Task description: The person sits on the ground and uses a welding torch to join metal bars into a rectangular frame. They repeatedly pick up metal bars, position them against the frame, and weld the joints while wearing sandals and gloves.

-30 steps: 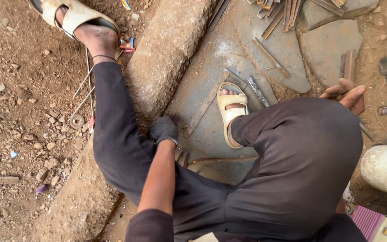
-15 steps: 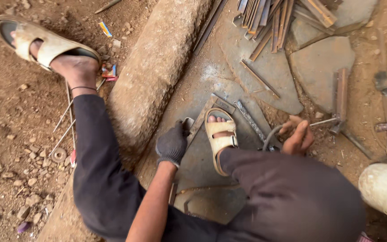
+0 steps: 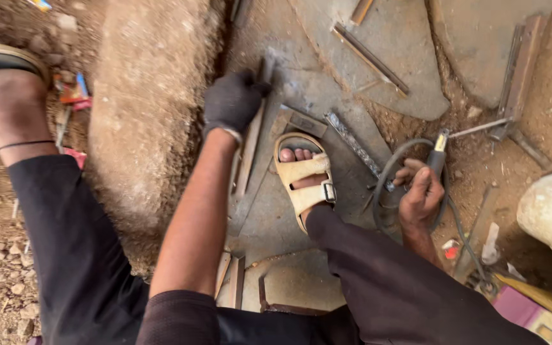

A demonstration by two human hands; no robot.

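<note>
Near the upper middle of the frame, the left hand [image 3: 232, 102], in a dark glove, closes its fingers around a long flat metal strip [image 3: 250, 150] lying on the grey plate [image 3: 301, 83] beside the sandalled foot [image 3: 305, 179]. At centre right, the bare right hand [image 3: 420, 195] clasps a welding electrode holder [image 3: 437, 152], its rod [image 3: 477, 129] pointing right, its cable [image 3: 388, 172] looping beside it.
</note>
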